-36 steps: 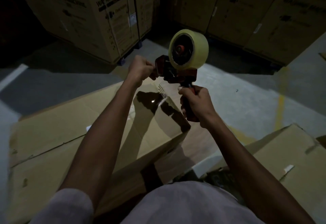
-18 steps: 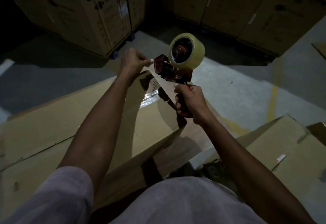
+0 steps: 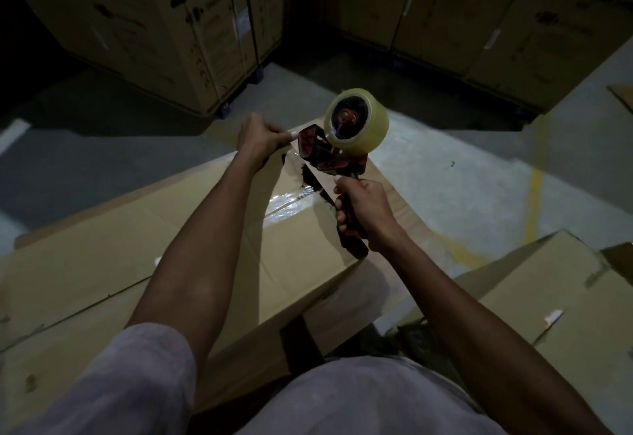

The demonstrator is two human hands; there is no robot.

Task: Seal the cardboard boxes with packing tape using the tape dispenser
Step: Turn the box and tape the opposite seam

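Right hand (image 3: 368, 210) is wrapped tight round the handle of the red tape dispenser (image 3: 329, 157), held above the cardboard box (image 3: 212, 215). Left hand (image 3: 262, 136) pinches the free tape end at the dispenser's mouth. Recommended: pull tape end taut w/ left, keep it flat, anchor past the box edge, align w/ flap seam. Tape roll (image 3: 358, 119): clear-yellowish, near full. Box: brown, glossy tape strip already across far end.

Grey concrete floor (image 3: 445, 174) w/ yellow line (image 3: 535, 194) – cardboard boxes (image 3: 102, 263) on it, taller cartons (image 3: 191, 33) behind
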